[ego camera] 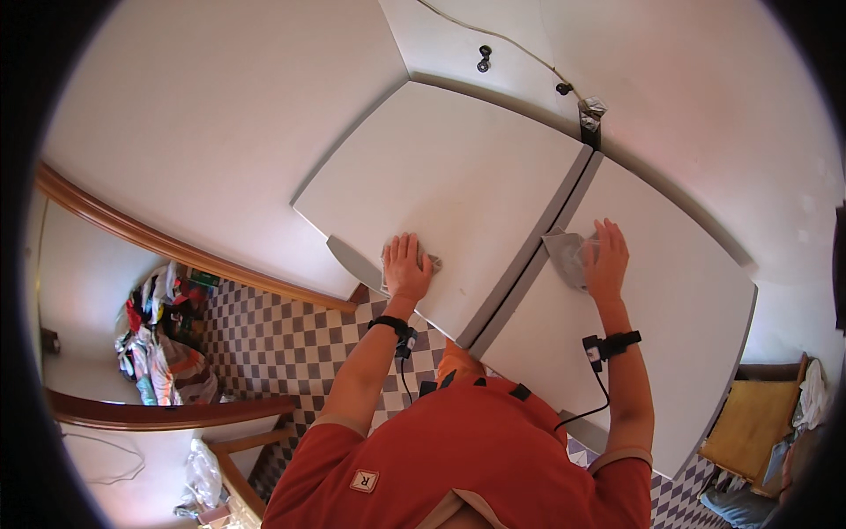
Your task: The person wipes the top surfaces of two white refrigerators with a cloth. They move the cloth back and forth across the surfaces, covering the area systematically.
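Note:
My left hand (404, 271) lies palm down over a grey cloth (434, 262), pressing it on the left white tabletop (462, 178) near its front edge. Part of that cloth is hidden under the palm. On the right white tabletop (634, 284), my right hand (605, 261) has its thumb side against a second grey cloth (565, 254), whose loose end spreads left to the seam. Slight blur covers the right fingers and the cloth beside them. Grey edging strips (529, 264) border the dark gap between the two tops. Both wrists wear black straps with small wired devices.
White walls close in the back and left. A cable (489, 30) runs down to a black holder (591, 125) behind the seam. Wood trim (198, 241), a pile of bags (158, 344) and checkered floor (284, 337) lie left. A wooden chair (750, 423) stands at right.

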`<state>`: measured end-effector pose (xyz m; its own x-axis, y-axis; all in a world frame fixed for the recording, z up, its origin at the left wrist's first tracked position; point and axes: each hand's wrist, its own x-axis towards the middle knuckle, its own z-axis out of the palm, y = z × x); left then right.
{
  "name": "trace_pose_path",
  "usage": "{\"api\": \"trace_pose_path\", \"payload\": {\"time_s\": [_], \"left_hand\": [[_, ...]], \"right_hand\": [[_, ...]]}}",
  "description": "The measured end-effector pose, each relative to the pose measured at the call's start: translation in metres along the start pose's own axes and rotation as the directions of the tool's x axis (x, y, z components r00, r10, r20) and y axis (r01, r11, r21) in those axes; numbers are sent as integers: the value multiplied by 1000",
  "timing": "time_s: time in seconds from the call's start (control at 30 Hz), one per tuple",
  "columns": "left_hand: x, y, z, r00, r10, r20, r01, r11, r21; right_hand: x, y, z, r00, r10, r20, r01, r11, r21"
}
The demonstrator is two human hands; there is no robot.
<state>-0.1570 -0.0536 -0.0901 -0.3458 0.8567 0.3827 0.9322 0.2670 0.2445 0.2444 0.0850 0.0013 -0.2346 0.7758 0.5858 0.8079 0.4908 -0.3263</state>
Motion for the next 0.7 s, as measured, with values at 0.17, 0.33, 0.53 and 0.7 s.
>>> {"api": "trace_pose_path", "payload": {"time_s": [0.17,0.33,0.53,0.7], "left_hand": [[-1,2,-1,1000,3,16,-3,1000,25],[-2,3,-2,1000,7,11,-7,1000,26],[2,5,-6,997,-20,71,17,999,31],[5,8,-5,996,-32,80,29,999,43]], "right_hand": [[-27,14,45,976,131,174,-109,986,-129],[-21,19,56,977,139,160,-119,985,-127],[-16,16,57,988,86,128,-71,991,-116],[-24,-22,39,971,-129,203,121,991,51]]}}
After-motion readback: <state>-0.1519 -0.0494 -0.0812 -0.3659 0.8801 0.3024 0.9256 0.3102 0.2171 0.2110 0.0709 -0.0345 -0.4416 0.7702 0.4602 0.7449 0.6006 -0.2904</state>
